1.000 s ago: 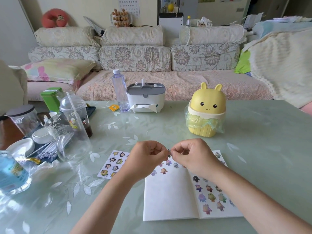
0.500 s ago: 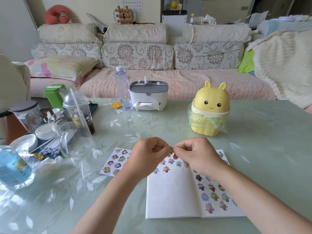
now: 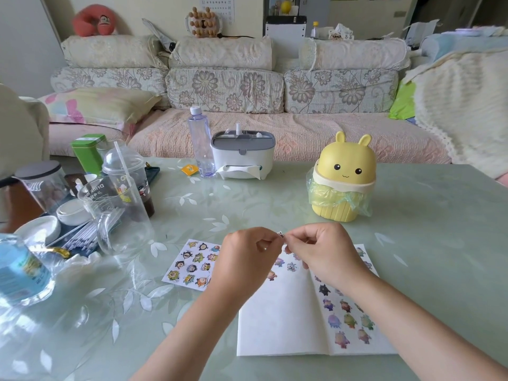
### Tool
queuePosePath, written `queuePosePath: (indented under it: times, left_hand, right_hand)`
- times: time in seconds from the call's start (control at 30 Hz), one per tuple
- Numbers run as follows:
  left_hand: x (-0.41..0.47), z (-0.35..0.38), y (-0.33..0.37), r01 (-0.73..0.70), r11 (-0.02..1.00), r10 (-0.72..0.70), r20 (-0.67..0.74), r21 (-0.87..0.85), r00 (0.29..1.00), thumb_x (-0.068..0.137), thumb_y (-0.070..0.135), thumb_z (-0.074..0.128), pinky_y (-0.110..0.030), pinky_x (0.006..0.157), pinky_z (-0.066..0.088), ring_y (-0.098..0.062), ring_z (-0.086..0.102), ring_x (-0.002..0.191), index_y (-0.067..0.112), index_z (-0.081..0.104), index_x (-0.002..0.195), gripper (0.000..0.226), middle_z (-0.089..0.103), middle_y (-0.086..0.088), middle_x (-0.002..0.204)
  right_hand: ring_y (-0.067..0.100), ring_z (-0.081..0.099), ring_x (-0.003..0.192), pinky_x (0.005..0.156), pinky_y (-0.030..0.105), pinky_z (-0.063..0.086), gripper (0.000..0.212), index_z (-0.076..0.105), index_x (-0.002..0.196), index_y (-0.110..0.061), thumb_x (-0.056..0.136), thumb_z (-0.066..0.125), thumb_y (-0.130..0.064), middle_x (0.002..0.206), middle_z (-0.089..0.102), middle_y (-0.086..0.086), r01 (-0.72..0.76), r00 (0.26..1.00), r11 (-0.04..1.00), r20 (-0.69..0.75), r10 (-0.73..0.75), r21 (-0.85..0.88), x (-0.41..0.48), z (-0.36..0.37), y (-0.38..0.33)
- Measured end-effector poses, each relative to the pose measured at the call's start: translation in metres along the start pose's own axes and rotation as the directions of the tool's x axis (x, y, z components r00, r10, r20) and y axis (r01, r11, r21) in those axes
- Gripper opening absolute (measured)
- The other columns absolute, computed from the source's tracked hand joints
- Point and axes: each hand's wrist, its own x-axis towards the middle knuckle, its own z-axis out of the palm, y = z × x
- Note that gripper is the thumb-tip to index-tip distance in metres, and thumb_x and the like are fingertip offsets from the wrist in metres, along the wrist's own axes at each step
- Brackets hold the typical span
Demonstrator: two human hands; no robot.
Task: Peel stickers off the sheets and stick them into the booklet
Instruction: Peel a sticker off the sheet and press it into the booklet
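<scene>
- Above the open booklet (image 3: 277, 323), we hold a small sticker (image 3: 280, 234) pinched between our two hands — the left hand (image 3: 244, 259) and the right hand (image 3: 324, 257) meet fingertip to fingertip, both curled and gripping it.
- We judge the main risk to be the sticker folding onto itself: it is tiny and pulled from both sides, so a slack edge could curl and bond glue to glue.
- It could also cling to a fingertip when we let go with one hand, then land crooked or on top of a sticker already on the page (the top of the left page and much of the right page are already filled).
- A tear seems possible too, if we pull apart too hard while it is gripped at both ends.
- Whether any backing is attached to the sticker, we cannot tell — it is too small to read.
- As for position, the sticker sits raised off the table (image 3: 426, 243), over the booklet's far edge near the spine, and the booklet itself lies under and just in front of our hands.
- To the left of the booklet, just beside it, the sticker sheet (image 3: 189, 264) lies flat with our left wrist crossing above its right edge.
</scene>
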Motion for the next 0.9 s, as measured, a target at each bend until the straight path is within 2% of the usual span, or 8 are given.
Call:
queuePosePath:
  times: [0.07,0.17,0.27,0.43,0.53,0.63,0.8,0.9]
  left_hand:
    - [0.0,0.0,0.001,0.029,0.999,-0.029,0.006,-0.029,1.0,0.091,0.02,0.068,-0.013,0.041,0.04,-0.002,0.062,0.046,0.024,0.073,0.075,0.018,0.068,0.014,0.059]
    - [0.0,0.001,0.002,0.043,0.998,-0.042,0.007,-0.041,0.999,0.091,0.016,0.067,-0.009,0.043,0.038,0.001,0.06,0.046,0.016,0.074,0.079,0.014,0.065,0.016,0.056]
    - [0.0,0.003,0.001,0.04,0.999,-0.04,0.001,-0.012,0.999,0.09,0.016,0.065,-0.01,0.046,0.039,-0.001,0.059,0.047,0.017,0.071,0.078,0.014,0.062,0.017,0.053]
    - [0.0,0.007,-0.002,-0.017,0.999,0.018,-0.018,0.042,1.0,0.088,0.016,0.064,-0.013,0.05,0.04,-0.009,0.056,0.058,0.018,0.063,0.074,0.014,0.063,0.006,0.06]
    - [0.001,0.007,0.0,-0.029,0.999,0.029,-0.012,0.03,1.0,0.089,0.015,0.063,-0.013,0.05,0.04,-0.012,0.06,0.062,0.017,0.063,0.075,0.014,0.064,0.005,0.063]
    - [0.0,0.007,0.003,-0.021,1.0,0.021,0.006,-0.012,1.0,0.09,0.013,0.061,-0.013,0.048,0.041,-0.014,0.06,0.06,0.02,0.061,0.074,0.017,0.062,0.006,0.062]
    - [-0.001,0.004,0.009,0.062,0.979,-0.043,0.097,-0.197,0.994,0.094,0.011,0.057,-0.01,0.039,0.036,-0.002,0.051,0.048,0.018,0.059,0.076,0.02,0.059,0.02,0.057]
    - [-0.001,0.001,0.008,0.105,0.954,-0.07,0.131,-0.281,0.989,0.095,0.012,0.057,-0.012,0.041,0.037,-0.001,0.048,0.052,0.014,0.06,0.079,0.016,0.056,0.012,0.063]
  right_hand:
    - [0.007,0.05,0.045,0.05,0.02,0.042,0.017,0.08,0.075,-0.025,0.089,0.072,-0.018,0.058,0.069,-0.014,0.018,1.0,0.999,-0.006,-0.018,-0.035,0.0,0.0,0.002]
    - [0.006,0.051,0.045,0.051,0.019,0.043,0.016,0.08,0.076,-0.027,0.088,0.073,-0.019,0.063,0.071,-0.016,0.051,0.999,0.995,0.001,-0.051,-0.085,0.0,0.0,0.002]
    - [0.003,0.048,0.044,0.051,0.017,0.042,0.016,0.08,0.076,-0.026,0.087,0.072,-0.019,0.058,0.067,-0.019,0.073,0.997,0.991,0.012,-0.073,-0.114,-0.001,0.0,0.002]
    - [0.007,0.048,0.045,0.051,0.022,0.042,0.015,0.08,0.077,-0.027,0.088,0.071,-0.022,0.054,0.064,-0.019,0.07,0.998,0.987,0.014,-0.069,-0.142,-0.003,0.0,0.001]
    - [0.009,0.052,0.047,0.053,0.022,0.044,0.017,0.079,0.075,-0.026,0.088,0.071,-0.02,0.062,0.069,-0.014,0.038,0.999,0.996,0.009,-0.038,-0.084,-0.002,-0.001,0.0]
    - [0.008,0.052,0.045,0.047,0.016,0.04,0.018,0.079,0.075,-0.021,0.089,0.069,-0.015,0.058,0.067,-0.011,-0.022,1.0,1.0,0.011,0.022,0.01,-0.001,-0.001,-0.004]
    - [0.016,0.055,0.051,0.041,0.013,0.036,0.017,0.075,0.08,-0.013,0.093,0.065,-0.012,0.071,0.07,0.003,-0.128,0.99,0.975,0.089,0.113,0.18,-0.001,-0.002,-0.007]
    - [0.013,0.053,0.048,0.04,0.012,0.034,0.009,0.076,0.086,-0.014,0.092,0.07,-0.016,0.064,0.067,-0.005,-0.12,0.989,0.972,0.112,0.099,0.202,-0.002,-0.003,-0.006]
